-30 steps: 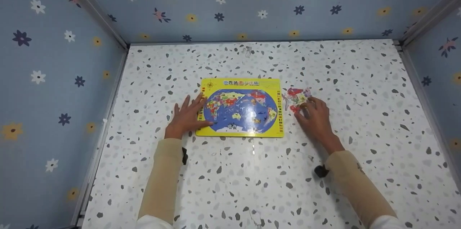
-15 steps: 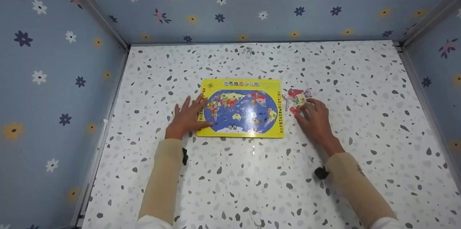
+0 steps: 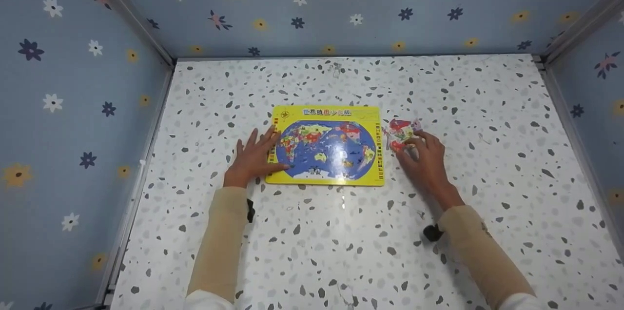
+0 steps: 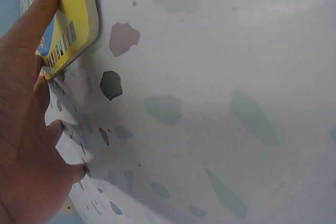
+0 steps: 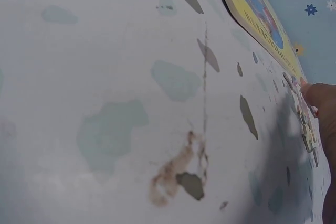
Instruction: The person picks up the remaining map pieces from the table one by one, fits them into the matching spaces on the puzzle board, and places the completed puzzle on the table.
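A yellow-framed world map puzzle board [image 3: 336,181] with a blue ocean area lies flat. My left hand [image 3: 252,158] rests on its left side, fingers spread along the edge and thumb on the map's lower left. In the left wrist view, that thumb [image 4: 37,11] lies over the board's corner [image 4: 79,24]. Right of the board is a small heap of colourful puzzle pieces [image 3: 400,125]. My right hand [image 3: 428,161] is at the heap's near side, thumb and bent fingers pinching a red piece [image 3: 397,145]. In the right wrist view, most of this hand is out of frame.
The board and pieces lie on a white speckled table [image 3: 312,242]. Blue flowered panels [image 3: 331,8] stand along its back and both sides. A brownish stain [image 5: 173,171] marks the tabletop in the right wrist view.
The red piece and my right thumb have shifted slightly up and to the left. My left hand and the board hold their place.
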{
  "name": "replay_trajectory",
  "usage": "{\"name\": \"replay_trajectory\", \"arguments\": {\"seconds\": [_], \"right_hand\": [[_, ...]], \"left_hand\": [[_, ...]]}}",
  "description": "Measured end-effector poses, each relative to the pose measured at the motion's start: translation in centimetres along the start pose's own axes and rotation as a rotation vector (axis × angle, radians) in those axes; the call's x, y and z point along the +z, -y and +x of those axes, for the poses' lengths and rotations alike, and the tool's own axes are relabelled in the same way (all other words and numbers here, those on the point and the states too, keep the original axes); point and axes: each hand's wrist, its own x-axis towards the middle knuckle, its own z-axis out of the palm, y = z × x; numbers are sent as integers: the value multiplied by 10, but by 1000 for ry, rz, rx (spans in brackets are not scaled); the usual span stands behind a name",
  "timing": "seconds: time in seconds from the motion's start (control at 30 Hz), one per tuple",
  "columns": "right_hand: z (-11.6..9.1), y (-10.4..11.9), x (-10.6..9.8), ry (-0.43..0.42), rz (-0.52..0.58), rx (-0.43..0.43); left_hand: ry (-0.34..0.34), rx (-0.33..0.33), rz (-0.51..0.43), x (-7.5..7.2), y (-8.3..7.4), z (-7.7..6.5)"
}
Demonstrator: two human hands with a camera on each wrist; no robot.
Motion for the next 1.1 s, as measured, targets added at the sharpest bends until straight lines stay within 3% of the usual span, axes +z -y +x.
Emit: {"name": "replay_trajectory", "arguments": {"seconds": [0.17,0.4,0.83,1.1], "right_hand": [[0,5,3,5,1,27],[2,11,7,-66,17,-83],[5,30,14,-30,13,-24],[13,43,18,-53,13,-69]], "left_hand": [[4,3,4,0,1,0],[-2,6,5,1,2,1],[2,-16,-3,4,3,5],[0,-20,-9,3,2,3]]}}
